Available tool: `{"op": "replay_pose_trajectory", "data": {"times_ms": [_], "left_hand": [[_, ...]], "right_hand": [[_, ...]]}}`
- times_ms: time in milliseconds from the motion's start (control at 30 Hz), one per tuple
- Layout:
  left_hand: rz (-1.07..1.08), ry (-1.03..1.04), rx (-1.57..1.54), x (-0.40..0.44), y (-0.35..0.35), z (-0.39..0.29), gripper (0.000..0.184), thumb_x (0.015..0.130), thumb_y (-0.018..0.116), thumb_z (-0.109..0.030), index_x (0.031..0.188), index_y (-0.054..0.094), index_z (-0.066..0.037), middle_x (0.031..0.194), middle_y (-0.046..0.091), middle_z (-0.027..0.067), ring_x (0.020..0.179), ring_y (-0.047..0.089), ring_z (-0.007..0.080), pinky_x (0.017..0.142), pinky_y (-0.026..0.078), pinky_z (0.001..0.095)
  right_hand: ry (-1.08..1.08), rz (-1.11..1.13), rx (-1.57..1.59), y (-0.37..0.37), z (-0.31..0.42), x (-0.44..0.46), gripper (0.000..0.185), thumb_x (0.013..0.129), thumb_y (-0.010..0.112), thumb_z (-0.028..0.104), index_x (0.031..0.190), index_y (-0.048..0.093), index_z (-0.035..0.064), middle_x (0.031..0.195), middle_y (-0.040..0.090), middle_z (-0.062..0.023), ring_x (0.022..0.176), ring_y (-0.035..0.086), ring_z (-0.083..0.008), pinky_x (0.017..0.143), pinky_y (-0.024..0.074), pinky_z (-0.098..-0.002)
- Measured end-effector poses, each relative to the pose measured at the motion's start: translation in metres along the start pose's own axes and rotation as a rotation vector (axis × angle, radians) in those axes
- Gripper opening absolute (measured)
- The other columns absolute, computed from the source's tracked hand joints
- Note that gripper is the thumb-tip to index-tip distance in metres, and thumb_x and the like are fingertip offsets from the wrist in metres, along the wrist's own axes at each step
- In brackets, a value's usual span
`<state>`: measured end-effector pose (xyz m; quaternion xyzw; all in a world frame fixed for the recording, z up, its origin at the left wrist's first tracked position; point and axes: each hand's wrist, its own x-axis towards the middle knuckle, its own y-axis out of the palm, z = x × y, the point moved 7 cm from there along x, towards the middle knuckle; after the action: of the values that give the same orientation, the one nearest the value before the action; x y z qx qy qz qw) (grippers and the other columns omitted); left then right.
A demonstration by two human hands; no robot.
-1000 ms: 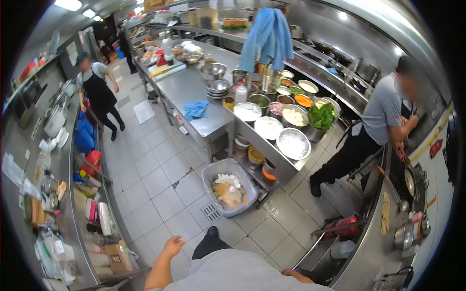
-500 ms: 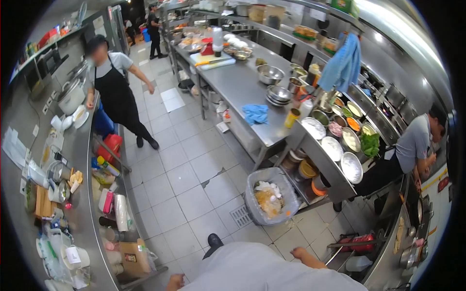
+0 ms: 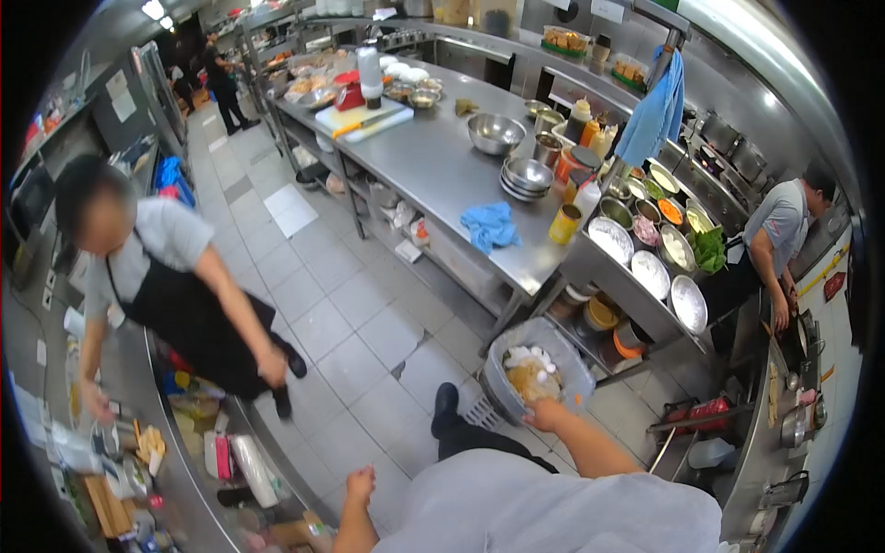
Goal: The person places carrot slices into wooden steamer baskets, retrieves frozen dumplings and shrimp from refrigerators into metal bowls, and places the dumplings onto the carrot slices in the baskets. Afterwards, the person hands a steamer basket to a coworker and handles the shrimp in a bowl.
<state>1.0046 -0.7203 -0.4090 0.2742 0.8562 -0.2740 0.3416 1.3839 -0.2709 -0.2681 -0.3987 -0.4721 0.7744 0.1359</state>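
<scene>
My left hand [image 3: 361, 483] is low in front of my body with loosely curled fingers, and nothing shows in it. My right hand [image 3: 546, 415] hangs at the near side of a grey waste bin [image 3: 579, 364], with its fingers loosely extended and nothing visible in them. From this view I cannot tell whether it touches the rim. Inside the lined bin lie food scraps [image 3: 532, 376], with white pieces among them. My shoe [image 3: 447, 401] is on the tiled floor left of the bin.
A steel worktable [image 3: 419, 166] bears bowls [image 3: 498, 135], a blue cloth [image 3: 490, 226] and a knife on a cutting board [image 3: 364, 122]. Ingredient pans [image 3: 650, 275] stand to the right. A co-worker in a black apron [image 3: 189, 300] is close on my left; another person [image 3: 774, 230] works at the right.
My view has moved forward along the aisle. The aproned co-worker is now much nearer on the left. My hands have come further into view, the right one now beside the bin.
</scene>
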Motion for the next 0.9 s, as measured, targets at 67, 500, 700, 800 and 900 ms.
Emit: {"op": "replay_pose_trajectory", "data": {"times_ms": [67, 500, 700, 800, 900], "left_hand": [[0.057, -0.144, 0.013, 0.018, 0.004, 0.008, 0.023, 0.098, 0.067, -0.026, 0.093, 0.07, -0.004, 0.077, 0.066, 0.0067, 0.06, 0.058, 0.0174, 0.051, 0.048, 0.035], [0.013, 0.399, 0.875, 0.199, -0.029, -0.213, 0.035, 0.093, 0.07, -0.026, 0.121, 0.069, -0.006, 0.109, 0.072, 0.0156, 0.09, 0.067, 0.0346, 0.079, 0.055, 0.0475], [0.028, 0.595, 1.034, 0.279, -0.031, -0.278, 0.039, 0.094, 0.069, -0.03, 0.125, 0.068, -0.007, 0.114, 0.072, 0.0173, 0.099, 0.069, 0.0396, 0.086, 0.054, 0.0497], [0.106, 0.343, 0.737, 0.31, -0.039, -0.308, 0.035, 0.095, 0.068, -0.028, 0.124, 0.068, -0.007, 0.109, 0.071, 0.0161, 0.092, 0.067, 0.0366, 0.078, 0.053, 0.0477], [0.168, 0.198, 0.583, 0.332, -0.06, -0.313, 0.032, 0.096, 0.068, -0.027, 0.122, 0.068, -0.007, 0.104, 0.07, 0.0148, 0.084, 0.065, 0.0335, 0.071, 0.051, 0.0457]], "right_hand": [[-0.006, -0.002, -0.059, -0.001, -0.001, 0.019, 0.047, 0.099, 0.064, 0.045, 0.132, 0.071, 0.0124, 0.118, 0.073, -0.0231, 0.11, 0.07, -0.0414, 0.097, 0.0545, -0.0515], [-0.247, -0.986, -0.142, -0.387, 0.038, 0.269, 0.021, 0.085, 0.079, 0.024, 0.102, 0.073, 0.0133, 0.114, 0.067, -0.0118, 0.104, 0.064, -0.0351, 0.085, 0.0538, -0.0475], [0.444, -1.11, -0.141, -0.517, -0.028, 0.372, 0.037, 0.085, 0.081, 0.028, 0.119, 0.075, 0.0157, 0.126, 0.067, -0.012, 0.122, 0.06, -0.0341, 0.099, 0.0484, -0.0542], [0.598, -0.813, -0.056, -0.516, -0.063, 0.42, 0.027, 0.084, 0.082, 0.029, 0.106, 0.078, 0.013, 0.115, 0.072, -0.0117, 0.117, 0.065, -0.032, 0.098, 0.051, -0.0511], [0.57, -0.887, -0.098, -0.517, -0.062, 0.443, 0.02, 0.085, 0.08, 0.027, 0.096, 0.08, 0.0103, 0.105, 0.074, -0.0147, 0.106, 0.069, -0.0362, 0.091, 0.0552, -0.0489]]}}
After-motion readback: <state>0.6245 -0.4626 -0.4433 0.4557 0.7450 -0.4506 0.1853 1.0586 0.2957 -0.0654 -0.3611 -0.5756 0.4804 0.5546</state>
